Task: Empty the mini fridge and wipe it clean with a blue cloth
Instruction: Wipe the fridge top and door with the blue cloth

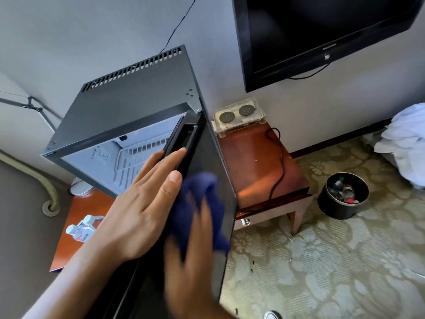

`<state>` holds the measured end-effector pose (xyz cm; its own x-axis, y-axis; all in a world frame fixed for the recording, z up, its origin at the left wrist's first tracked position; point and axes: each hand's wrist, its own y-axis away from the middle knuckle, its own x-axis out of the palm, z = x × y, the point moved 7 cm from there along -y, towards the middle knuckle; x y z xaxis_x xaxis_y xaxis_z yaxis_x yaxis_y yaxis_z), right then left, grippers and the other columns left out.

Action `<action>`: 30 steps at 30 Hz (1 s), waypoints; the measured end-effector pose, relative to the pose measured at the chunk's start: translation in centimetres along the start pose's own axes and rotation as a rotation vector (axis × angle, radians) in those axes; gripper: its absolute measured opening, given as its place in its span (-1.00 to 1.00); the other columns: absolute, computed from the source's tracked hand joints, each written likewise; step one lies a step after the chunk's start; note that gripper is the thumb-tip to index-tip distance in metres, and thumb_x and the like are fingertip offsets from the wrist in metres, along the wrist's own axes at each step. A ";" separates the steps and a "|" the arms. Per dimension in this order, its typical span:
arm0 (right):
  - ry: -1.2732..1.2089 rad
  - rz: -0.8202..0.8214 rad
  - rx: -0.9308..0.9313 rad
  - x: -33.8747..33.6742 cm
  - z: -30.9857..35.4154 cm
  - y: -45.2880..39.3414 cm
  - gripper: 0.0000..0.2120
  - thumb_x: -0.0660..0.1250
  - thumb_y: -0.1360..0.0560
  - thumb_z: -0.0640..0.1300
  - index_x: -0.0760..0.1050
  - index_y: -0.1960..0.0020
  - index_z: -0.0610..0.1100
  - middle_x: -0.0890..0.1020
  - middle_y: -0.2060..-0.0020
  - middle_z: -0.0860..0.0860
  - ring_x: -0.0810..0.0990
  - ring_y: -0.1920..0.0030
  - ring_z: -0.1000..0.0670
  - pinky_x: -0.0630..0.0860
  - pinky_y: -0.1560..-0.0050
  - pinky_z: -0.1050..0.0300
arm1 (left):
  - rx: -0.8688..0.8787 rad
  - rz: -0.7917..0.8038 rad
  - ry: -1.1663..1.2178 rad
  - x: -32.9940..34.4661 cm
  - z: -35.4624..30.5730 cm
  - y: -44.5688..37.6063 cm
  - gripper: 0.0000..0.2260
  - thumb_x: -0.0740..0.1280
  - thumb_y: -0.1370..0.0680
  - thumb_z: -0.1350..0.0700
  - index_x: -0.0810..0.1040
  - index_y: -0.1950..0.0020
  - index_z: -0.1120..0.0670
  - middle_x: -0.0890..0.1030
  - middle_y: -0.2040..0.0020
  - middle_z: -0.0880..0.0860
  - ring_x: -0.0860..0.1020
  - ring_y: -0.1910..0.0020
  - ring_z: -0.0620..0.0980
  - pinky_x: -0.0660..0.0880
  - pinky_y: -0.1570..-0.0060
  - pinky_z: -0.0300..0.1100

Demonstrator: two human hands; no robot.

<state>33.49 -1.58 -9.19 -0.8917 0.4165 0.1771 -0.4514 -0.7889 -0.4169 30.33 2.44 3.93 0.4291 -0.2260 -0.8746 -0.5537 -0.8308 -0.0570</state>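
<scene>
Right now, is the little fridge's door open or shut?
Open: the door stands swung away from the mini fridge, and its pale inside with the wire shelf shows.

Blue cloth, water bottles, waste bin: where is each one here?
blue cloth (200,210): head view, on its bunched middle.
water bottles (81,229): head view, on one bottle's body.
waste bin (338,209): head view, on its dark outer wall.

wall television (322,31), wooden table (255,162), seemingly littered bin (342,196)

Both hands, left (147,203) and right (193,256), and the forearms are bare, with no sleeves, rings or watch showing.
</scene>
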 end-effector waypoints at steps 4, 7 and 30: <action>0.236 0.031 0.127 1.1 -4.3 10.3 -0.26 0.39 -0.37 -0.23 0.37 -0.53 0.05 0.44 -0.45 -0.26 0.49 -0.13 -0.39 0.36 0.05 0.14 | -0.006 0.013 -0.008 0.0 0.3 0.2 -0.42 -0.13 -0.60 -0.42 0.22 -0.58 -0.32 0.18 -0.49 -0.54 -0.04 -0.54 -0.45 -0.01 -0.55 -0.17; 0.247 -0.108 0.213 -2.6 -6.8 5.4 -0.29 0.27 -0.48 0.01 0.13 -0.58 0.27 0.21 -0.58 0.19 0.16 -0.58 0.16 0.06 -0.52 0.26 | 0.010 0.024 -0.048 0.2 0.2 0.4 -0.40 -0.12 -0.59 -0.41 0.21 -0.60 -0.28 0.16 -0.53 -0.49 -0.07 -0.54 -0.46 -0.03 -0.56 -0.16; 0.176 -0.245 0.245 4.9 7.9 12.6 -0.39 0.21 -0.55 0.19 0.08 -0.54 0.43 0.17 -0.59 0.25 0.20 -0.58 0.09 0.24 -0.50 -0.01 | 0.137 0.068 -0.140 0.4 2.0 -1.7 -0.47 0.08 -0.69 -0.18 0.18 -0.65 -0.07 0.18 -0.64 -0.15 0.01 -0.64 -0.09 0.02 -0.60 0.00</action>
<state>23.18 -13.10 -6.51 -0.7468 0.6602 0.0802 -0.6638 -0.7323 -0.1520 30.04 4.74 2.71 0.2897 -0.1981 -0.9364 -0.6741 -0.7368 -0.0527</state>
